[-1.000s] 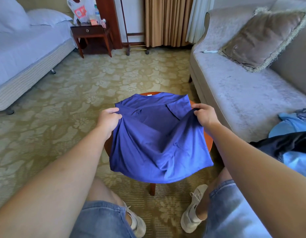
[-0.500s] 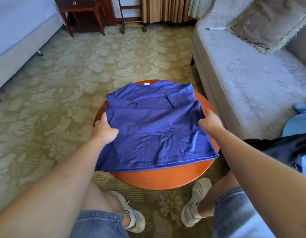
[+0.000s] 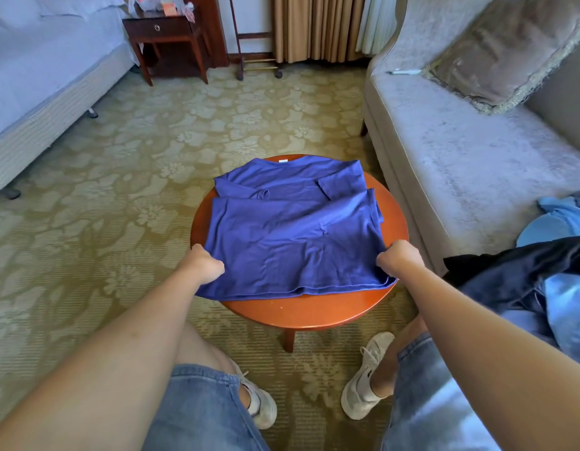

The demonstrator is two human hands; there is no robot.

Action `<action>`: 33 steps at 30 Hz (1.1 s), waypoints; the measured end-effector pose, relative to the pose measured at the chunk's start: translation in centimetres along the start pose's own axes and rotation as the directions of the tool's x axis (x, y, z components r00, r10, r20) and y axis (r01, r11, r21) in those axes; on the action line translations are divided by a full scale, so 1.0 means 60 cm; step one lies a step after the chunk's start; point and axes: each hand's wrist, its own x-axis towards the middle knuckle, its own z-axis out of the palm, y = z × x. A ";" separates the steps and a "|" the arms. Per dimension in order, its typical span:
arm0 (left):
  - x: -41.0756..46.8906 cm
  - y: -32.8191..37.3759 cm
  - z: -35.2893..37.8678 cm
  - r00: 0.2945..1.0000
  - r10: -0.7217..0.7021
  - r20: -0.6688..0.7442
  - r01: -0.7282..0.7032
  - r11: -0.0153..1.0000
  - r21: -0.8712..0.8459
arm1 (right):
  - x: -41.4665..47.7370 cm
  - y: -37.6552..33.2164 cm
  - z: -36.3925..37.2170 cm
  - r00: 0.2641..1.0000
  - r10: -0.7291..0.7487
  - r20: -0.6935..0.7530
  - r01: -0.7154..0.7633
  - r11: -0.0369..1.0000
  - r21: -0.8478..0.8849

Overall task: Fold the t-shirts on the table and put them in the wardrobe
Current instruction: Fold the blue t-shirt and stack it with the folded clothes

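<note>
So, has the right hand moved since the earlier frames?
Yes. The right hand, gripping the blue t-shirt, has come back toward the person along the round table, from its far half to its near right rim.

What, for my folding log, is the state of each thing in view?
blue t-shirt: partly folded, lying flat, near corners gripped.
left hand: fingers curled, gripping the shirt's left near corner.
right hand: fingers curled, gripping its right near corner.
round table: upright, bearing the shirt.
clothes heap: unfolded, piled on the sofa.
nightstand drawer: closed.
</note>
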 end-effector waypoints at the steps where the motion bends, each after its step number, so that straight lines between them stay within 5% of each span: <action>1: -0.009 -0.003 -0.004 1.000 0.007 -0.008 -0.008 1.000 -0.027 | -0.006 0.006 -0.001 1.000 0.016 -0.002 -0.016 0.999 0.038; 8: -0.058 0.015 -0.045 0.979 0.195 -0.060 -0.197 0.826 -0.529 | -0.030 0.011 -0.017 0.999 -0.048 -0.018 0.051 0.945 0.322; 14: -0.096 0.062 -0.078 0.955 0.275 -0.111 -0.268 0.640 -0.720 | -0.062 -0.006 -0.057 0.978 -0.158 -0.138 0.209 0.788 0.580; 21: -0.117 0.086 -0.067 0.907 0.301 -0.295 -0.421 0.614 -0.668 | -0.096 -0.011 -0.075 0.938 -0.201 -0.283 0.343 0.671 0.657; 25: -0.125 0.095 -0.081 0.914 0.338 -0.224 -0.377 0.504 -0.777 | -0.117 -0.026 -0.094 0.933 -0.234 -0.272 0.358 0.548 0.756; 28: -0.124 0.092 -0.093 0.916 0.364 -0.169 -0.327 0.432 -0.840 | -0.121 -0.029 -0.104 0.920 -0.267 -0.288 0.390 0.536 0.749; 33: -0.126 0.081 -0.094 0.914 0.349 -0.209 -0.364 0.471 -0.804 | -0.120 -0.030 -0.108 0.920 -0.229 -0.318 0.391 0.573 0.721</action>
